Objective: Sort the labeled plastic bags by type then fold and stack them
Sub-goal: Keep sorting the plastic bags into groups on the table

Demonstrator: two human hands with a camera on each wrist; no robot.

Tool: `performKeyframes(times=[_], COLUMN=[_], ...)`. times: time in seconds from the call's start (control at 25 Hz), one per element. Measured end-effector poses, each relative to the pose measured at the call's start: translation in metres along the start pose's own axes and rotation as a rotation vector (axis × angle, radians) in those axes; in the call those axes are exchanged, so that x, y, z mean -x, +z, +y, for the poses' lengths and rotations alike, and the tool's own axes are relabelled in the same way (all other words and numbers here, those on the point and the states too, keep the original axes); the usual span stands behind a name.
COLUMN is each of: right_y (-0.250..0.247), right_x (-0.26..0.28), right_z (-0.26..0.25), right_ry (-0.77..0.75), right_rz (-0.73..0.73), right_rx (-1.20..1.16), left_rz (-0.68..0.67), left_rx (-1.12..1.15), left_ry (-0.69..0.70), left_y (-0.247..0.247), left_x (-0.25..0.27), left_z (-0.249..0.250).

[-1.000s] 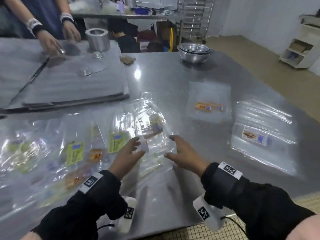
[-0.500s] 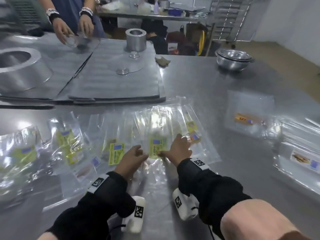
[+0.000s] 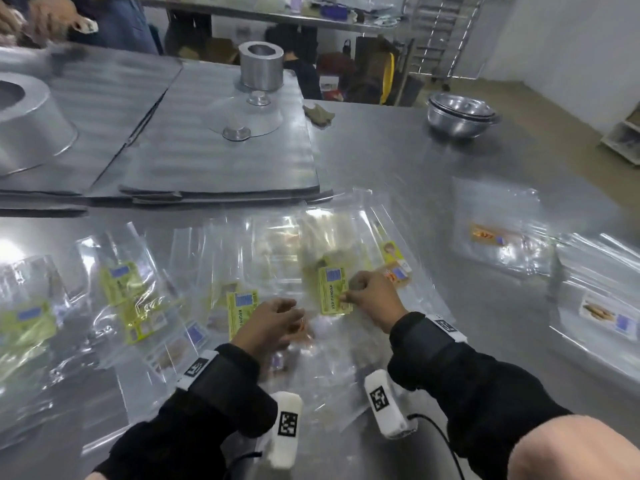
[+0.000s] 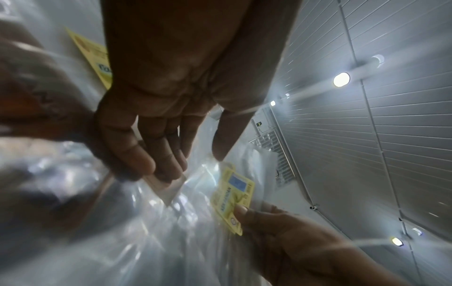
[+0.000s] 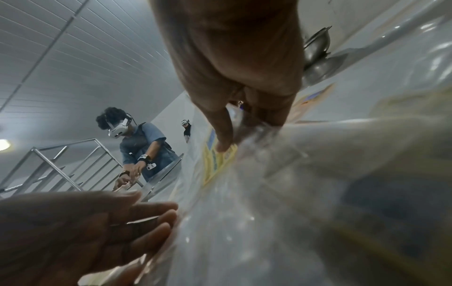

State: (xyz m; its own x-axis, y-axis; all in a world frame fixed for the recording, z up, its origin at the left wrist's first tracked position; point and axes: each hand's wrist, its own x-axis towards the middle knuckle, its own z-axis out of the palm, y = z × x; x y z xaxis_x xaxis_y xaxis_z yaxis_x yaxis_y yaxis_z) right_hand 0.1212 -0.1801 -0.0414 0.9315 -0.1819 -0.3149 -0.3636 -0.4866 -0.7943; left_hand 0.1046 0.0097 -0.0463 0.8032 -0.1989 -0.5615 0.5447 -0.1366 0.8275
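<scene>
Right hand (image 3: 372,297) pinches a clear bag at its green label (image 3: 333,289), thumb on the label's lower corner, fingers curled behind; the left wrist view confirms the thumb sits on the label (image 4: 232,197). Left hand (image 3: 268,323) sits just left of it, fingers loosely bent and fairly straight, tips resting on the plastic of the loose pile (image 3: 145,306), gripping nothing clearly. Pile spreads across the near-left of the worktop (image 3: 398,161), overlapping, mostly green-labelled. Well right of both hands: one flat bag with an orange label (image 3: 491,235), and beyond it a flat stack with a white picture label (image 3: 606,317). Steel bowls (image 3: 460,114) at the far edge.
</scene>
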Motion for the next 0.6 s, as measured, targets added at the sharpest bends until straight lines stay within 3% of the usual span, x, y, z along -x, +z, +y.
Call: performKeyframes(times=[0.24, 0.36, 0.6], right_y=[-0.008, -0.009, -0.013], right_x=[0.012, 0.018, 0.018], right_z=[0.004, 0.003, 0.001], right_ry=[-0.004, 0.007, 0.013], right_rz=[0.010, -0.070, -0.262], right_rx=[-0.356, -0.491, -0.556], left_rz=[-0.032, -0.053, 0.118], left_rx=[0.079, 0.086, 0.055], left_ry=[0.042, 0.082, 0.210], left_y=[0.001, 0.010, 0.012], left_x=[0.002, 0.011, 0.018], left_z=[0.000, 0.010, 0.013])
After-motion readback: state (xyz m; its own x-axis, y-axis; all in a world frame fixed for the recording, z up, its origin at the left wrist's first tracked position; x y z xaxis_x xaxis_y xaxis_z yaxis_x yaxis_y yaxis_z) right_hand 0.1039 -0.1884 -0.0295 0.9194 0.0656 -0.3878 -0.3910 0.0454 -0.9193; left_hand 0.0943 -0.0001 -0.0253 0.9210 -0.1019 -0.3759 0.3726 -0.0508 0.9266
